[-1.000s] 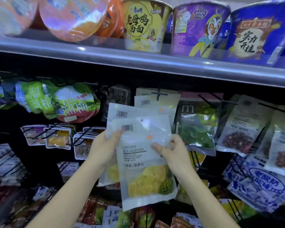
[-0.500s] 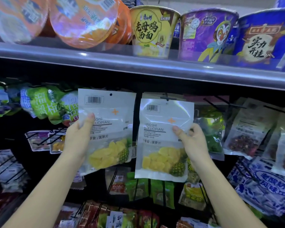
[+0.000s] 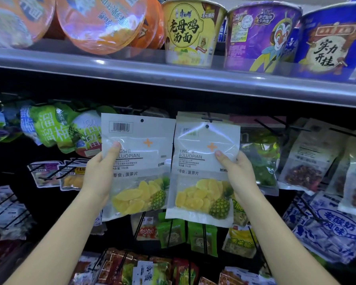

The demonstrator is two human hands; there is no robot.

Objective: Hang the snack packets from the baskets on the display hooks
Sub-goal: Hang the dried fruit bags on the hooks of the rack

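The left hand (image 3: 99,177) pinches the left packet (image 3: 144,130) and the right hand (image 3: 239,173) pinches the right packet (image 3: 195,140), both printed "BOLUOPIAN", held side by side before the hooks (image 3: 211,119).

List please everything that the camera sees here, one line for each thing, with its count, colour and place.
left pineapple packet: one, white with yellow slices, held up at centre left
right pineapple packet: one, same colours, held up at centre
hook: one, black, just above the right pineapple packet
orange bowls: several, orange, top shelf, left
yellow cup: one, yellow, top shelf, middle
purple cup: one, purple, right of the yellow cup
blue cup: one, blue, top shelf, far right
shelf edge: one, grey, across the top
green packets: several, green, hanging at left
blue-and-white packets: several, lower right
left hand: one, grips the left pineapple packet
right hand: one, grips the right pineapple packet
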